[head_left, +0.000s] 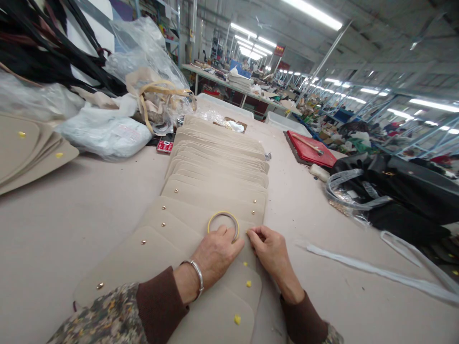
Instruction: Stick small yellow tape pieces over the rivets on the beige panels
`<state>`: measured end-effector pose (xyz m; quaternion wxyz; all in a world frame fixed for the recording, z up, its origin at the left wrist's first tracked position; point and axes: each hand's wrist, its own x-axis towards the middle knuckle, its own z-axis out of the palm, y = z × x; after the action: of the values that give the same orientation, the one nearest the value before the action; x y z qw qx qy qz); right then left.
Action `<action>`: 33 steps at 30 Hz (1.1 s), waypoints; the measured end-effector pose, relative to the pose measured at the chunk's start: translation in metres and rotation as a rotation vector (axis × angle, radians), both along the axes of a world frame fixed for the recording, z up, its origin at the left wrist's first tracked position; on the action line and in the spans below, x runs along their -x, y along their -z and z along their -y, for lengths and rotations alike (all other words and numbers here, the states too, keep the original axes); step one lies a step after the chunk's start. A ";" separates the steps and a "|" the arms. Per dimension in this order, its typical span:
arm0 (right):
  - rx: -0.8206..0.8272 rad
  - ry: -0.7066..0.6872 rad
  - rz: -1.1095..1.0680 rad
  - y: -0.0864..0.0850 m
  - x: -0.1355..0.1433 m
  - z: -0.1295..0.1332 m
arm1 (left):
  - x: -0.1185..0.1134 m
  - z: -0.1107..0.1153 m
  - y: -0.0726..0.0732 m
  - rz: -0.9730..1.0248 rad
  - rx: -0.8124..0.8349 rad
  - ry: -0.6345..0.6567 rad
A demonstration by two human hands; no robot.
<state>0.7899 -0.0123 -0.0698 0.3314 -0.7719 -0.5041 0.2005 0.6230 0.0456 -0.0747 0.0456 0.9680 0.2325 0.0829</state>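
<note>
A long row of overlapping beige panels runs up the table, several with small metal studs near their edges. My left hand is closed around the lower part of a roll of yellow tape, above the panels. Just right of it, my right hand pinches with thumb and forefinger at a panel's right edge, where a bit of yellow shows at the fingertips. Small yellow pieces cover spots along the right side of the nearer panels.
More beige panels lie at the left, beside plastic-wrapped bundles. A hammer rests on a red block at the back right, near black bags. A pale strip crosses the right side.
</note>
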 end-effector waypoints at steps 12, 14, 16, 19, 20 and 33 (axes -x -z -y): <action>0.075 0.068 -0.060 0.006 -0.012 -0.001 | 0.002 0.000 -0.003 -0.002 0.050 -0.004; 0.061 0.070 -0.196 0.006 -0.014 0.005 | 0.002 -0.001 -0.002 0.001 0.057 -0.003; 0.009 0.020 -0.171 0.006 -0.012 0.010 | 0.002 -0.001 -0.002 0.006 0.059 -0.005; -0.047 -0.043 0.066 0.005 -0.004 0.008 | 0.002 0.000 -0.002 0.018 0.050 -0.014; -0.040 -0.041 0.136 0.005 -0.001 0.006 | 0.002 0.001 -0.001 0.020 0.044 -0.014; 0.242 -0.206 0.336 -0.022 0.015 0.011 | 0.014 -0.004 -0.008 0.172 0.106 -0.037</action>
<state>0.7752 -0.0236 -0.0482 0.1255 -0.7731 -0.6005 0.1610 0.6085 0.0497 -0.0665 0.1148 0.9490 0.2498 0.1541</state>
